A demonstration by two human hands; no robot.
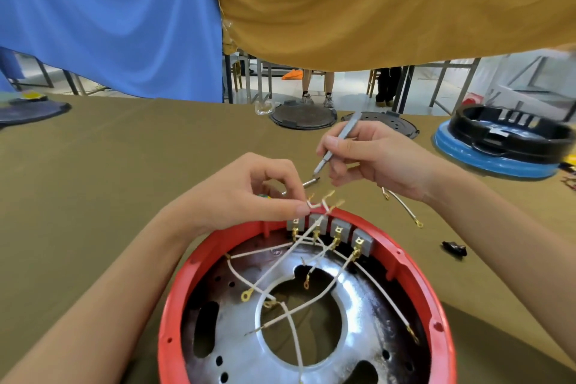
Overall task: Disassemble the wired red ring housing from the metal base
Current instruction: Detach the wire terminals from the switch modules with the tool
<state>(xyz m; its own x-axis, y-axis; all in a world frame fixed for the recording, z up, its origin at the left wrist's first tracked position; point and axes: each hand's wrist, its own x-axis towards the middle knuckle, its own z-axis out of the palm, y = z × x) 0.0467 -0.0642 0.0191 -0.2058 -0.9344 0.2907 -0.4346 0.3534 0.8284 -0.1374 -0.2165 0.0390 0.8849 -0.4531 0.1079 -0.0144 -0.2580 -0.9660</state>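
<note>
Now left hand [249,193] pinching white wire [314,204], right hand [374,156] gripping tweezers [338,143]

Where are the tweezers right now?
In the head view, the tweezers are in the right hand, above the table just beyond the red ring housing, tips pointing down toward the wires pinched by the left hand.

Smooth red plastic ring housing [414,262] around a shiny, stained metal base plate [352,330].
White wires [293,330] look fabric-sleeved, though blur hides the weave, with brassy terminals; matt olive cloth covers the counter [124,171]; the slim grey tweezers [338,146] are brushed metal.
</note>
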